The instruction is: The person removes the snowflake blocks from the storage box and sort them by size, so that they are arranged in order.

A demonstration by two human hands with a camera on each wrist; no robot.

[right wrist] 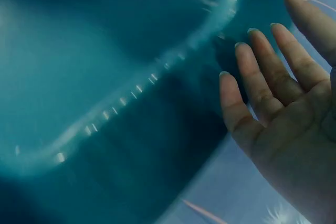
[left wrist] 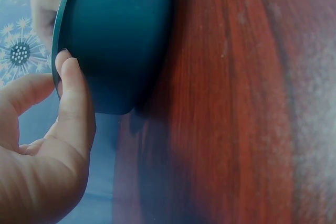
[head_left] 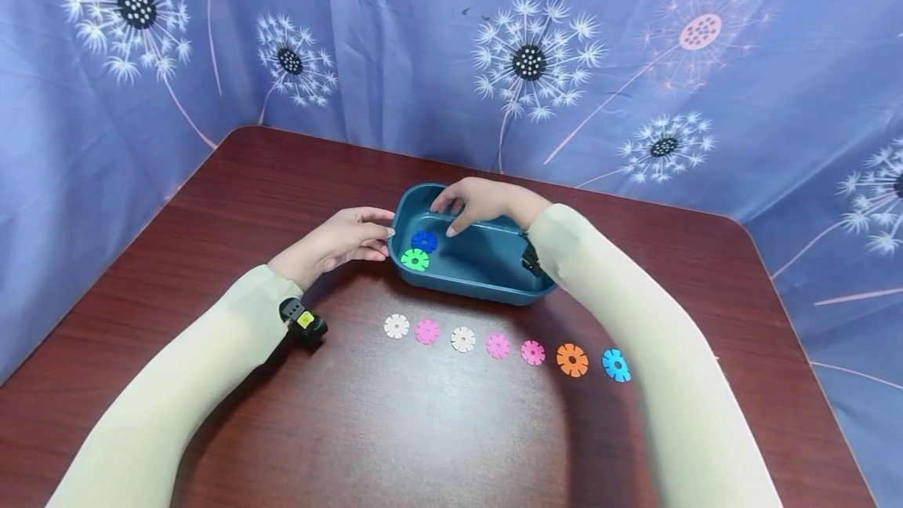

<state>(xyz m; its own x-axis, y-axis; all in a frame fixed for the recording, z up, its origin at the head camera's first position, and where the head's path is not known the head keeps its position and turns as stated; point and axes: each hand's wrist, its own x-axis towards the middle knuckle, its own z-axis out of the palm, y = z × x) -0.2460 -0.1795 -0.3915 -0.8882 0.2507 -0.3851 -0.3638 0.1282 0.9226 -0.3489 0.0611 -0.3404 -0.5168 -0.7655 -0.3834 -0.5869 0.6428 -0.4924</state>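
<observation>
A dark teal plastic basin (head_left: 480,284) stands toward the back of the table. My left hand (head_left: 346,240) is at its left end; in the left wrist view, the fingers (left wrist: 76,87) pinch the rim from both sides. Over the inside of the basin hovers my right hand (head_left: 483,201), its fingers loosely bent and apart. The right wrist view shows that palm (right wrist: 294,114) with nothing in it. Below the right fingers, a dark blue notched disc (head_left: 425,241) and a green notched disc (head_left: 415,259) lie in the basin's left end.
In front of the basin runs a row of notched discs, among them a white disc (head_left: 397,326), a pink disc (head_left: 426,332), an orange disc (head_left: 572,360) and a light blue disc (head_left: 616,365), close to the right sleeve. A blue patterned curtain (head_left: 423,61) hangs behind the brown table (head_left: 317,414).
</observation>
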